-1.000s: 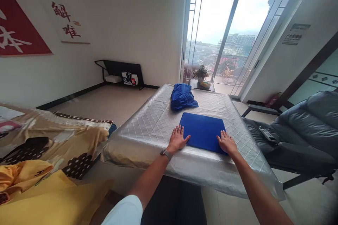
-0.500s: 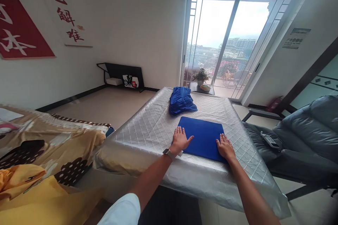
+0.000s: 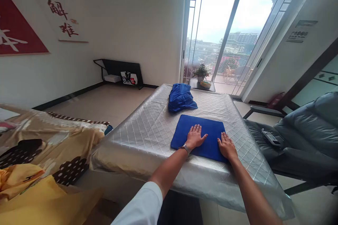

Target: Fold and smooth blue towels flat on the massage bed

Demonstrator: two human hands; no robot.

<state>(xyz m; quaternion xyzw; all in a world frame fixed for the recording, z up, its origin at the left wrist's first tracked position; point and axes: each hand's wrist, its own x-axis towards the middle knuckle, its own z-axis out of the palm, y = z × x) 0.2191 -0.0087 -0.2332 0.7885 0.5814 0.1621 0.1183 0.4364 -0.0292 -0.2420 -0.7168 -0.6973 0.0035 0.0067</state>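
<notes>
Silver quilted table is topped near its front edge by a flat blue towel, pressed under both palms, fingers spread: left hand mid-towel, right hand at its 4 o'clock. Crumpled blue cloth is seen at 12 o'clock.

Two hands, two blue cloths, one table.

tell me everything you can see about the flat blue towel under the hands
The blue towel is a deep blue rectangle with rounded corners. It looks like soft cloth, folded and smoothed flat. It lies on the silver quilted table cover, toward the near edge. The left hand presses palm down on its middle, and the right hand rests flat on its near right corner. A heap of blue cloth lies just beyond it and seems not to touch it.
</notes>
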